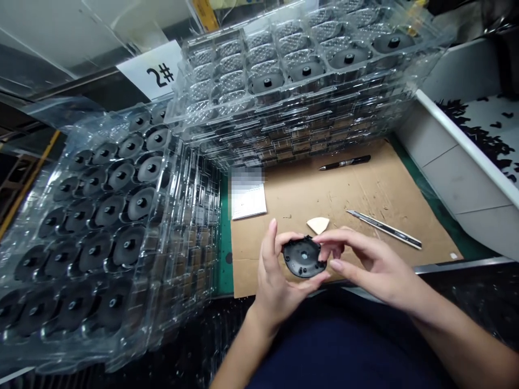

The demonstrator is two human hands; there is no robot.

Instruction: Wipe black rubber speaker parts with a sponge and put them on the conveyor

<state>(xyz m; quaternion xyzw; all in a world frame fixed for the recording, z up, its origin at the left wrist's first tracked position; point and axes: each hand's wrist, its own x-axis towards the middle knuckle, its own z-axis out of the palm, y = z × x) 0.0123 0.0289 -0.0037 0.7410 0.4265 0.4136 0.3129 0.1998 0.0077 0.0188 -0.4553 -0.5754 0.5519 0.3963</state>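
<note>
Disc of black moulded plastic (pixel 304 257) is held in a closed grip by both hands above a cardboard sheet (pixel 344 200): its rim is wrapped by the left hand (pixel 275 286) and pinched from the opposite side by the right hand (pixel 375 265) (small pegs and a central hole are shown on the visible face). A cream triangular piece (pixel 318 225) is lying just beyond the disc, with a utility knife (pixel 383 229) to its right and a black pen (pixel 344 162) further back. Clear blister trays (pixel 182 178) filled with black discs (pixel 130 246) are stacked to the left and ahead.
</note>
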